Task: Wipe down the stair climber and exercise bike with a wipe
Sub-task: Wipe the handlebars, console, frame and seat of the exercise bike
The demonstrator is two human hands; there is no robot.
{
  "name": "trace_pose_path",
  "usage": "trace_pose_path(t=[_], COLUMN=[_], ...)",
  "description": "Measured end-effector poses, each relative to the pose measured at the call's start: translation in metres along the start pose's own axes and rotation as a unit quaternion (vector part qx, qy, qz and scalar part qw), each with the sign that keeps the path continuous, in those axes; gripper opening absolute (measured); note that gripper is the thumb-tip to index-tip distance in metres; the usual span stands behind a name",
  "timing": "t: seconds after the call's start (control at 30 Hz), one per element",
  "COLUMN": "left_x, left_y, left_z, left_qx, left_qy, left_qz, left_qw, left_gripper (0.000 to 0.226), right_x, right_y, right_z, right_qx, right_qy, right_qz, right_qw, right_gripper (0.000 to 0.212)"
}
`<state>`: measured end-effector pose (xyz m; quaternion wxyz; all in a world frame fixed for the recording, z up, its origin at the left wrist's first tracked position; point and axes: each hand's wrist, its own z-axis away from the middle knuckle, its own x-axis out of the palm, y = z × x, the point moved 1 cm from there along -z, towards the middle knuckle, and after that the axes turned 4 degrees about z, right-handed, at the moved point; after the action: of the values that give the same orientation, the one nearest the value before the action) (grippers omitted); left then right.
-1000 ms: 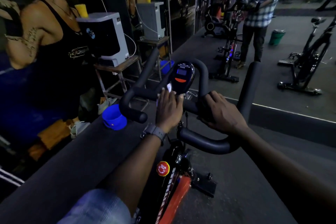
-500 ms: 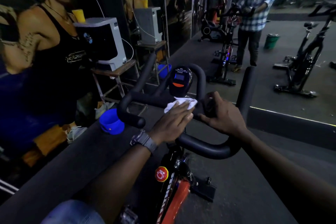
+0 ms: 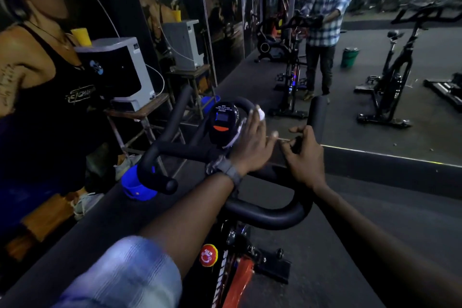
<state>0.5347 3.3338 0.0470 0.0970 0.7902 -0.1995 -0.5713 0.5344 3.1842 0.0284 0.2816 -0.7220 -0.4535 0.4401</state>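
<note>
Dim, blurry frame. Wipe (image 3: 260, 114) mostly hidden behind left hand (image 3: 251, 144); only a white scrap shows at the fingertips and along the console (image 3: 223, 122) edge. Left hand's fingers straight, pressing wipe flat against right side of exercise bike (image 3: 262, 212) console. Right hand (image 3: 303, 157) curled around the handlebar (image 3: 316, 117) at base of right upright grip. Bike frame cut off at bottom. Stair climber not identifiable.

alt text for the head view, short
The left hand presses a white wipe against the side of a bike's console, while the right hand grips the black handlebar.
</note>
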Motion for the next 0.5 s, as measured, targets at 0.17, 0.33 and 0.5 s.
trace_pose_path(t=[0.17,0.33,0.5], left_x=[-0.017,0.006,0.01], left_y=[0.017,0.007,-0.002], left_z=[-0.063,-0.034,0.028], left_qx=[-0.047,-0.004,0.074], left_qy=[0.036,-0.006,0.003], left_qz=[-0.032,-0.108,-0.089], left_qw=[0.998,0.994,0.993], left_gripper=[0.066,0.065,0.06], right_x=[-0.002,-0.003,-0.002], right_y=[0.001,0.002,0.003], right_z=[-0.002,-0.003,-0.004], right_qx=[-0.001,0.007,0.01], right_qy=[-0.002,-0.007,-0.013], right_qz=[-0.006,-0.021,-0.029], right_qw=[1.0,1.0,0.999], right_gripper=[0.025,0.022,0.019])
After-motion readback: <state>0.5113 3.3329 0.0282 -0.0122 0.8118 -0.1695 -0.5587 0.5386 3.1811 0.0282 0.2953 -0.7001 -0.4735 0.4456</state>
